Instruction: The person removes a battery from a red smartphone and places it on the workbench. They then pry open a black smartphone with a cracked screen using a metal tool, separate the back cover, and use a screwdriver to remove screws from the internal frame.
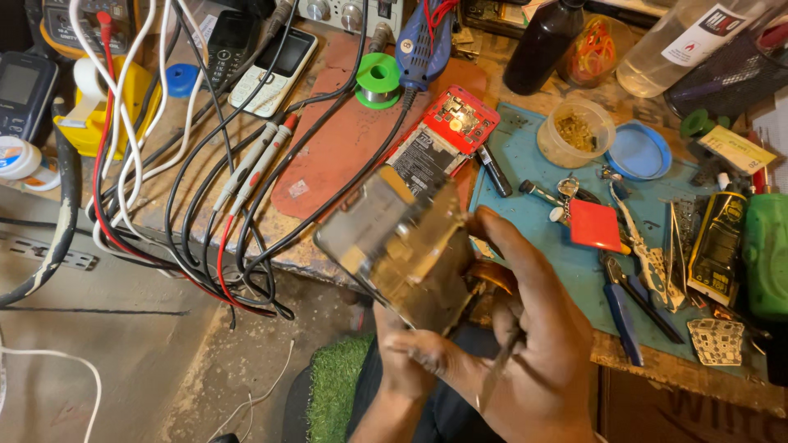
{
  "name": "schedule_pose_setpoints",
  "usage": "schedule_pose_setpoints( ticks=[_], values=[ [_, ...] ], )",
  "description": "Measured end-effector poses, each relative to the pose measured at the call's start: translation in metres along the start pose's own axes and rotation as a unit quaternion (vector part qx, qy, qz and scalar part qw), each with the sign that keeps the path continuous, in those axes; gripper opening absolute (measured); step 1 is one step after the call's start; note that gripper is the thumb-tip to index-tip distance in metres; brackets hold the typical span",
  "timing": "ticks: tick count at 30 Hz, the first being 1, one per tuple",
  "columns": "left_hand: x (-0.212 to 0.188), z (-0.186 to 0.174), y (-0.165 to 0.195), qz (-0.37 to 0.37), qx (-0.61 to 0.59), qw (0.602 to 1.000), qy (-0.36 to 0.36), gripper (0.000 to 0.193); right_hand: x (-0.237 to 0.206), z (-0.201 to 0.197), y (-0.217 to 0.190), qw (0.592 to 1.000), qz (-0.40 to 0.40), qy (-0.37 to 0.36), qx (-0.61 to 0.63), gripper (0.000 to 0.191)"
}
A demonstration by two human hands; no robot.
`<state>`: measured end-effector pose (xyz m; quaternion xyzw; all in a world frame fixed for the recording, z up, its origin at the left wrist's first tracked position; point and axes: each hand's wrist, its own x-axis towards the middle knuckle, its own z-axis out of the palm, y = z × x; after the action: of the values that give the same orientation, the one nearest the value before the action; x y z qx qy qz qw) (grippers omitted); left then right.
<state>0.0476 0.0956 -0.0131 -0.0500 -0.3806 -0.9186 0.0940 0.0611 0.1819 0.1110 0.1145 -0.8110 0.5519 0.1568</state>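
While your hands work just off the near edge of the workbench (657, 369), they share one blurred, flat phone part (402, 246), held tilted in the air above the gap between bench and floor. Your left hand (414, 353) comes up from below with its fingers closed on the part's near end; your right hand (533, 328) wraps the right side, thumb pressed on the part's edge, and its curled fingers also pinch a thin metal tool (497, 373) that points down and toward you. Open room lies to the near left, over the bare concrete floor (123, 361) and the patch of green turf (332, 394). To the far left, a tangle of black, white and red cables (205, 189) spills over the bench edge. Just beyond the part lie an opened red phone (447, 131) and a green solder spool (377, 80). To the right, the blue mat (525, 213) is crowded: a red square piece (595, 226), blue-handled pliers (624, 316), a clear tub (574, 131) and a blue lid (639, 152).
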Motion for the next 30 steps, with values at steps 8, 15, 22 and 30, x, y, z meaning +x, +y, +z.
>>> schedule_pose_setpoints(
  ticks=[8, 15, 22, 30],
  values=[
    [0.038, 0.000, 0.047, -0.064, -0.239, 0.968, 0.034, 0.085, 0.005, -0.041, 0.038, 0.963, 0.026, 0.058, -0.262, 0.046],
    [0.050, 0.006, 0.056, -0.061, -0.175, 0.981, 0.060, 0.085, -0.001, -0.052, 0.072, 0.919, -0.040, -0.031, -0.392, 0.041],
    [0.052, 0.006, 0.046, -0.048, -0.181, 0.977, 0.097, 0.072, -0.007, -0.034, 0.065, 0.936, -0.041, 0.074, -0.343, 0.032],
    [0.029, 0.015, 0.034, -0.034, -0.038, 0.977, 0.207, 0.070, -0.005, -0.012, 0.056, 0.974, -0.133, -0.076, -0.166, 0.078]
  ],
)
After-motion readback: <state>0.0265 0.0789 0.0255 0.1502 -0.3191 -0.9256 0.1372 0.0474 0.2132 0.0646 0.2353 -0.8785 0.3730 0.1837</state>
